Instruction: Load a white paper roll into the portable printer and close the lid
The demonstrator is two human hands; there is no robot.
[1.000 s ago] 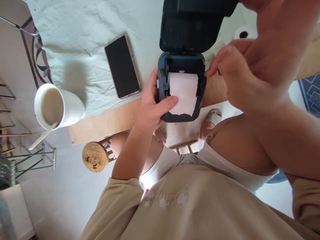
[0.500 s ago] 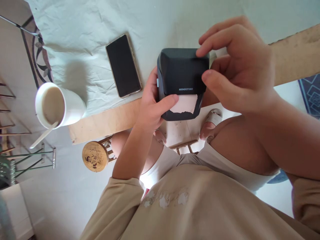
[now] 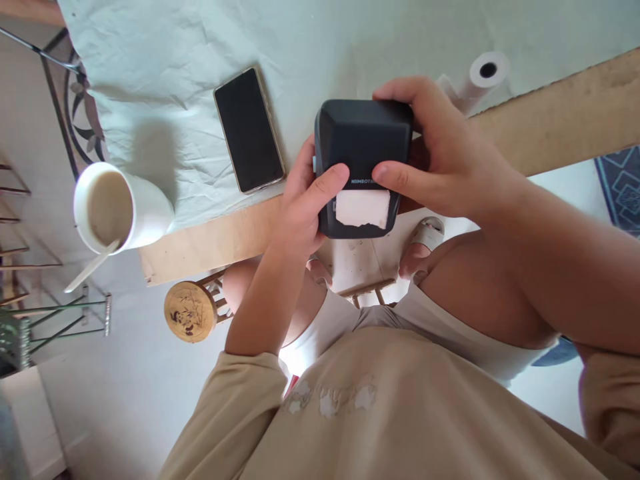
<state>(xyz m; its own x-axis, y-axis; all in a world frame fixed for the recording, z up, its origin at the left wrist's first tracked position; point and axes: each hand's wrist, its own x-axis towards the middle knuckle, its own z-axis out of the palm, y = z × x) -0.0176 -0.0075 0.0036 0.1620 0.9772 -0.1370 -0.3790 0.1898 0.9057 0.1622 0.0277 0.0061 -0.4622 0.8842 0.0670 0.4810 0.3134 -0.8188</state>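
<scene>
A black label printer (image 3: 367, 140) is held up near the table's front edge, its lid down, with a torn-edged strip of white paper (image 3: 363, 208) showing out of its front. My left hand (image 3: 307, 200) grips its left side, thumb on the front below the lid's middle. Round its right side wraps my right hand (image 3: 435, 147), with the thumb beside the lettering and the fingers over the far corner. Behind my right hand a white paper roll (image 3: 487, 70) lies on the table cloth.
A black-screened phone (image 3: 249, 130) lies on the pale cloth (image 3: 190, 40). At the left stands a white cup (image 3: 150, 210) of brown drink with a spoon (image 3: 93, 267). Below the table are a round wooden stool (image 3: 190, 312) and my legs.
My right hand has come down from the printer's upper right and closed round its right side. The white roll has come into view behind it. The printer has turned slightly.
</scene>
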